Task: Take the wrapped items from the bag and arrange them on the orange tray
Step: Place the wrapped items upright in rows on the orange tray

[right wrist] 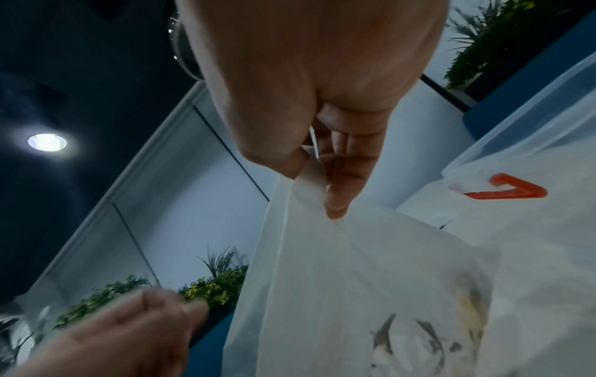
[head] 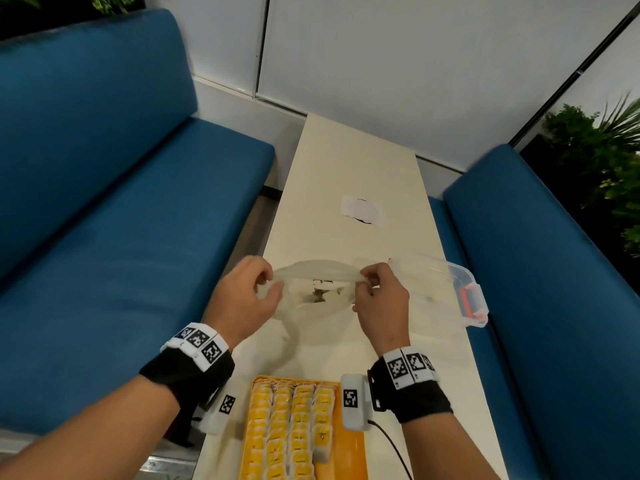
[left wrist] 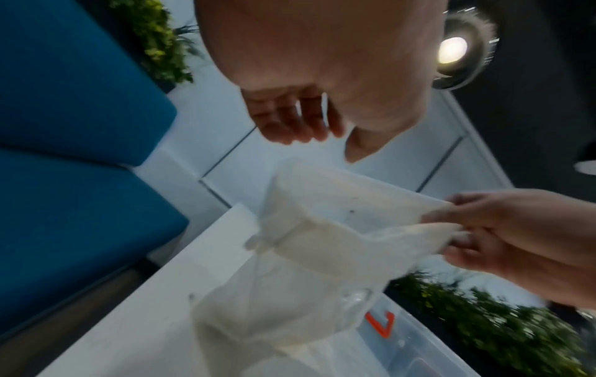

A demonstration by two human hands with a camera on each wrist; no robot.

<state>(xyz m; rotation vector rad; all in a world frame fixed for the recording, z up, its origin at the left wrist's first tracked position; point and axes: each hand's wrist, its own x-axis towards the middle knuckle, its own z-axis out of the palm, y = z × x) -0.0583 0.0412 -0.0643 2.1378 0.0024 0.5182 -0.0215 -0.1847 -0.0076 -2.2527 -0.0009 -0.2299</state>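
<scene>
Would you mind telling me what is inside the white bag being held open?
Through the bag's mouth and thin plastic, pale wrapped items with dark and yellowish marks show faintly. Their number stays hidden by the plastic.

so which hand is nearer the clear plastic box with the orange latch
Right. The right hand pinches the bag just beside the clear plastic box; the left hand is at the bag's far side.

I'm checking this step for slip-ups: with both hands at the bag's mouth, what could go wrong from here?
1. The thin bag is pulled between the left hand and right hand; it might tear and spill.
2. The orange tray looks nearly full of wrapped items, so new ones may not fit neatly.
</scene>
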